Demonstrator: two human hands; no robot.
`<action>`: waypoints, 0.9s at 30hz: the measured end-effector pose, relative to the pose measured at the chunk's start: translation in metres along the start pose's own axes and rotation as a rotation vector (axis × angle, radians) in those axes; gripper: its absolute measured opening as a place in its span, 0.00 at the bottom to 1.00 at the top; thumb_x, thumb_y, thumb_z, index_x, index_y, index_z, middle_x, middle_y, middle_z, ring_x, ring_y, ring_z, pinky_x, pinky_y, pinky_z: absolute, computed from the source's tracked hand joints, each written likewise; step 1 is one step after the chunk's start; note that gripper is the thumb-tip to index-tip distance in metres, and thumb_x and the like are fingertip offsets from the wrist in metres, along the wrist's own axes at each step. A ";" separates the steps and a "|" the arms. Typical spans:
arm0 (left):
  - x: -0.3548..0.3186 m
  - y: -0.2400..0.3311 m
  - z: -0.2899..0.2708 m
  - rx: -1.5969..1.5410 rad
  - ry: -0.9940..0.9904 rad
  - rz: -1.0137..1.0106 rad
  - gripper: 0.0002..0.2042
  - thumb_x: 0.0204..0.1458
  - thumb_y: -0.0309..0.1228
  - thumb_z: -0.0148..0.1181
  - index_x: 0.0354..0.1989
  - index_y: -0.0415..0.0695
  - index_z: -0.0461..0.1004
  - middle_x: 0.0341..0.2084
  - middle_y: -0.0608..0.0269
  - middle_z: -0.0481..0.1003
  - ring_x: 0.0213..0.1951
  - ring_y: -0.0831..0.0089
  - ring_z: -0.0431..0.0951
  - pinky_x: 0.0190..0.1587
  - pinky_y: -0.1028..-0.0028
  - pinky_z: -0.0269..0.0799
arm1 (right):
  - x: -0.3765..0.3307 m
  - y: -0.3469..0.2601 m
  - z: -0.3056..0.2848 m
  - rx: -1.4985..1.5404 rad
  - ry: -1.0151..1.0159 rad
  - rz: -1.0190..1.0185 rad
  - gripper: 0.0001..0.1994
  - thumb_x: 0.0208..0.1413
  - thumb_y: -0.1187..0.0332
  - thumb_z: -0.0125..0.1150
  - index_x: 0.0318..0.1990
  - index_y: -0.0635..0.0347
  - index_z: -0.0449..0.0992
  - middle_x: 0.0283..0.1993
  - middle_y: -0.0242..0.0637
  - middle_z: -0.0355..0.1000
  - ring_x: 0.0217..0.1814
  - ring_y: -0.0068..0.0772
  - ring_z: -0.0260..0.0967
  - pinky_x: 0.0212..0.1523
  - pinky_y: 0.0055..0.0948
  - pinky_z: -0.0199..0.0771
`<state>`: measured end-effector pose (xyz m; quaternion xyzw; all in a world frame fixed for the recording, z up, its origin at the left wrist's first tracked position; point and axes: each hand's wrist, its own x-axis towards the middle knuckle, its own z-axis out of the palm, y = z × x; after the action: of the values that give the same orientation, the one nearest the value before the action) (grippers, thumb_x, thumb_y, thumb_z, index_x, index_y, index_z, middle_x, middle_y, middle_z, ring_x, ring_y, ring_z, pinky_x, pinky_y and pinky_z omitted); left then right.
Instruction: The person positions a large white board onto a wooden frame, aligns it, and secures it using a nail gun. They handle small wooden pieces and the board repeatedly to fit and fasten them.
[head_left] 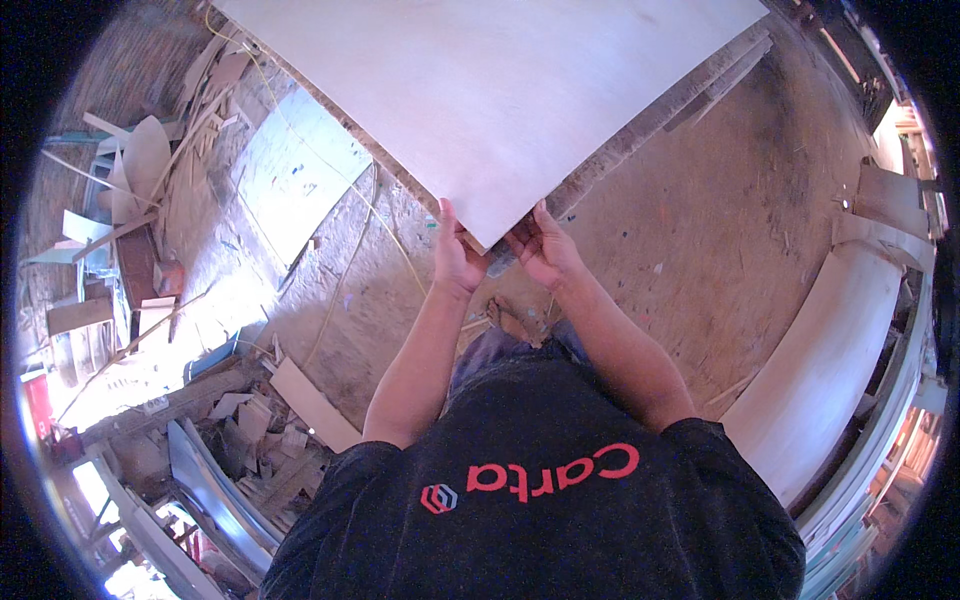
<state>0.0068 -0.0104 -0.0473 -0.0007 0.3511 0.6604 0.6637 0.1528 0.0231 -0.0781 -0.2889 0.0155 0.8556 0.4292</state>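
Left hand point(459, 262) and right hand point(545, 255) clasp a pale board's corner point(486, 215) above stained flooring point(690, 235), with apparently wooden scraps point(253, 418) leftward.

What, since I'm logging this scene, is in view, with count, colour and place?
Panel: 1, pale, top centre
Sheet: 1, white, floor at left
Cord: at least 1, yellow, upper left to middle
Scraps: many, mostly brown, left
Long board: 1, pale, right
Floor: 1, brown, middle
Shirt: 1, black, bottom centre
Left hand: 1, bare, left of panel's corner
Right hand: 1, bare, right of it
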 end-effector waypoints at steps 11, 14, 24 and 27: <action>0.003 -0.002 -0.013 -0.068 -0.051 0.004 0.28 0.63 0.51 0.50 0.60 0.39 0.66 0.57 0.57 0.73 0.58 0.61 0.72 0.63 0.60 0.64 | -0.002 0.002 0.003 -0.034 0.028 -0.043 0.16 0.65 0.54 0.56 0.53 0.51 0.73 0.51 0.31 0.73 0.57 0.33 0.69 0.61 0.41 0.72; 0.002 -0.001 -0.013 -0.075 -0.037 0.015 0.28 0.64 0.50 0.50 0.61 0.39 0.66 0.57 0.56 0.72 0.59 0.61 0.72 0.63 0.59 0.65 | -0.005 0.001 0.006 -0.043 0.033 -0.032 0.17 0.67 0.55 0.53 0.57 0.50 0.70 0.56 0.32 0.70 0.61 0.36 0.65 0.65 0.45 0.67; -0.001 0.001 -0.011 -0.118 -0.033 -0.053 0.24 0.64 0.48 0.51 0.55 0.39 0.69 0.48 0.55 0.77 0.48 0.61 0.79 0.49 0.59 0.77 | -0.020 0.011 0.009 -0.177 0.205 0.002 0.17 0.70 0.57 0.43 0.60 0.53 0.67 0.55 0.40 0.68 0.57 0.42 0.68 0.59 0.49 0.70; 0.013 -0.005 -0.028 -0.172 0.026 -0.020 0.19 0.62 0.45 0.56 0.50 0.40 0.72 0.42 0.59 0.79 0.42 0.68 0.81 0.42 0.71 0.79 | -0.054 0.006 0.016 -0.512 0.357 0.094 0.18 0.70 0.58 0.43 0.58 0.57 0.68 0.49 0.43 0.70 0.51 0.41 0.72 0.51 0.46 0.75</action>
<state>-0.0036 -0.0126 -0.0769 -0.0697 0.3017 0.6812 0.6634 0.1657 -0.0152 -0.0383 -0.5321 -0.1121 0.7864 0.2931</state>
